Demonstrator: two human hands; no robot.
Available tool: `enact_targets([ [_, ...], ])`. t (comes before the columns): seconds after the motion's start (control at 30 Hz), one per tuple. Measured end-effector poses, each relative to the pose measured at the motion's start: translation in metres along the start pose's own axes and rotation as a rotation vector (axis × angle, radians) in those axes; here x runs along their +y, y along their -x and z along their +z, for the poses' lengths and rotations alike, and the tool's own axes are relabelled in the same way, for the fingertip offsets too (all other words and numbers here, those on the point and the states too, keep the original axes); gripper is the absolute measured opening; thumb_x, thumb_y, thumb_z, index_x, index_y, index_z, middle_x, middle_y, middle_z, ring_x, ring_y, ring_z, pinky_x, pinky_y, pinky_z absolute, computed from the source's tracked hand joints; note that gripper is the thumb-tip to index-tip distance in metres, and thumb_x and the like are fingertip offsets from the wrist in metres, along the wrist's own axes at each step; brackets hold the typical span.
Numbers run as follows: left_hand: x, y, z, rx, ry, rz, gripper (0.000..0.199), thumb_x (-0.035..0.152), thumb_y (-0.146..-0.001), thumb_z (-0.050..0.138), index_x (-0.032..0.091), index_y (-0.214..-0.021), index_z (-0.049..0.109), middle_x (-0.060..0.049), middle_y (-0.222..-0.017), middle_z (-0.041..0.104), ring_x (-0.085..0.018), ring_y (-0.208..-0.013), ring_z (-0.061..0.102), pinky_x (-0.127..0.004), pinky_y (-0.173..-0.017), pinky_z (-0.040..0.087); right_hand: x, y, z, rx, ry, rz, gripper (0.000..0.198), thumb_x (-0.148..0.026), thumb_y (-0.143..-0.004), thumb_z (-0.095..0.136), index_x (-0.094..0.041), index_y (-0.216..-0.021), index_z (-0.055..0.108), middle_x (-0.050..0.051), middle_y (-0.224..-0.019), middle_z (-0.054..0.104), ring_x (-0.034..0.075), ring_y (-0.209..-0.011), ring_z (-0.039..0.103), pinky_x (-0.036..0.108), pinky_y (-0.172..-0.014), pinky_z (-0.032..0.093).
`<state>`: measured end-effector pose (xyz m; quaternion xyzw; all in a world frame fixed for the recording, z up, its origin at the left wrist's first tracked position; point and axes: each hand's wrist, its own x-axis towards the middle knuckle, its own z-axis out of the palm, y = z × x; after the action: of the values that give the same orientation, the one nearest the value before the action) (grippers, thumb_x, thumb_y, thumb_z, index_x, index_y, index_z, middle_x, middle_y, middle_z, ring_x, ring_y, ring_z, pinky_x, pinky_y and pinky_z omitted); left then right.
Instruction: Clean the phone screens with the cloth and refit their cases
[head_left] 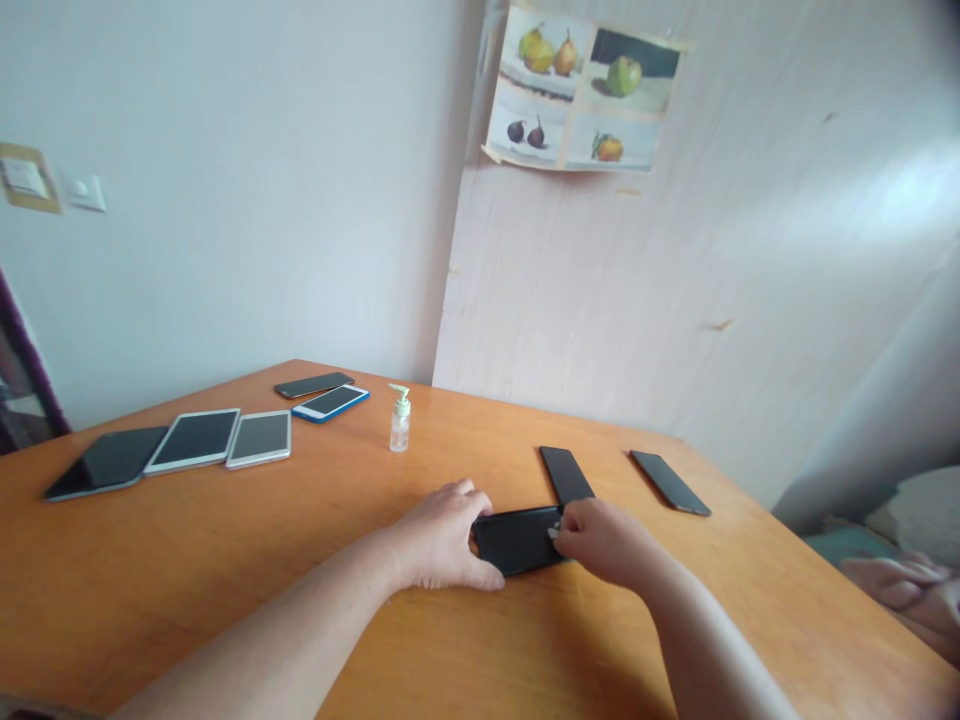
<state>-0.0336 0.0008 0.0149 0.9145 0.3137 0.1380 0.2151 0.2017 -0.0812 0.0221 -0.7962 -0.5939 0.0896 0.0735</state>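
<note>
A black smartphone [516,541] lies in front of me on the wooden table, its dark face up. My left hand [444,538] grips its left end, thumb along the near edge and fingers at the far edge. At the other end, my right hand [606,542] is closed around a small white wipe [555,530], pressed on the phone's surface. Most of the wipe is hidden by the fingers; whether it is tissue or cloth I cannot tell. Just behind my right hand lies another dark phone [564,474].
A small pump bottle [400,428] stands upright beyond my left hand. Further left lie a dark tablet [109,462], a white tablet [193,440], a smaller white device [259,438], a blue-edged phone [331,402] and a black phone [313,384]. One more phone [670,483] rests at right, near the table's edge.
</note>
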Motion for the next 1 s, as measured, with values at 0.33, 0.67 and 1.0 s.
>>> enact_targets([
  [0.33,-0.005,0.0,0.005,0.052,0.029,0.032,0.055,0.046,-0.053,0.079,0.023,-0.099,0.06,-0.005,-0.105,0.055,-0.025,-0.097,0.056,-0.03,-0.078,0.047,0.0,-0.01,0.01,0.105,-0.085,-0.097,0.012,-0.025,-0.074,0.057,-0.019,-0.064,0.057,-0.001,-0.065,0.06,0.012,-0.06,0.048,0.024,-0.053,0.025],
  [0.67,-0.013,-0.003,0.011,0.255,0.13,0.033,0.066,0.02,-0.061,0.07,0.022,-0.123,0.048,-0.007,-0.118,0.051,-0.025,-0.112,0.053,-0.035,-0.096,0.043,-0.006,-0.019,0.02,0.265,-0.21,-0.08,0.014,-0.027,-0.078,0.056,-0.02,-0.066,0.053,0.0,-0.065,0.059,0.012,-0.062,0.05,0.023,-0.055,0.027],
  [1.0,-0.018,-0.007,0.014,0.297,0.268,0.01,0.061,0.018,-0.065,0.066,0.022,-0.124,0.051,-0.008,-0.122,0.049,-0.023,-0.103,0.058,-0.036,-0.092,0.048,-0.002,-0.03,0.035,0.261,-0.295,-0.045,0.01,-0.023,-0.079,0.055,-0.022,-0.086,0.062,0.002,-0.08,0.068,0.015,-0.073,0.059,0.023,-0.063,0.034],
])
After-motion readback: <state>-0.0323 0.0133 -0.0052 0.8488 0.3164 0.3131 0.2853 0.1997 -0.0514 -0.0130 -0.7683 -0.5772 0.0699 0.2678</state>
